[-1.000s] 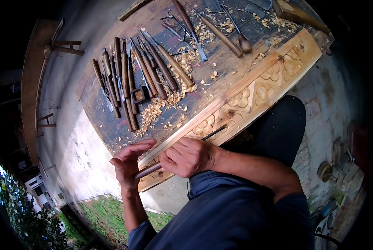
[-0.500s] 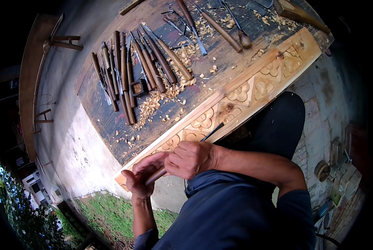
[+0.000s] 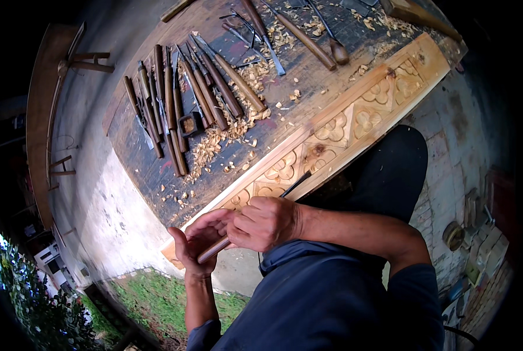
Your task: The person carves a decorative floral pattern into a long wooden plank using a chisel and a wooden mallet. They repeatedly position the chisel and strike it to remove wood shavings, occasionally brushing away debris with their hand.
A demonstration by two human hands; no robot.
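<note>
My right hand (image 3: pixel 262 223) is wrapped round a wood-carving chisel (image 3: pixel 213 249). Its dark blade slants up and right over the lower edge of a carved wooden board (image 3: pixel 355 126). The wooden butt of the handle lies across the palm of my left hand (image 3: pixel 196 244), whose thumb stands out and whose fingers stay loosely spread. Flower shapes within triangles run along the pale board, which lies aslant on the near side of the workbench (image 3: pixel 147 175). My hands hide part of the board's left end.
A row of wooden-handled chisels (image 3: pixel 173 111) lies on the bench beside a small dark square box (image 3: pixel 189 124). Wood shavings (image 3: pixel 211 146) are scattered around them. More tools and a wooden mallet-like block (image 3: pixel 419 17) lie farther back. At the left stands a long bench (image 3: pixel 46 105).
The chisel's handle end has shifted slightly left with my left hand. The bench and board appear a little higher and farther left. My right hand keeps its grip.
</note>
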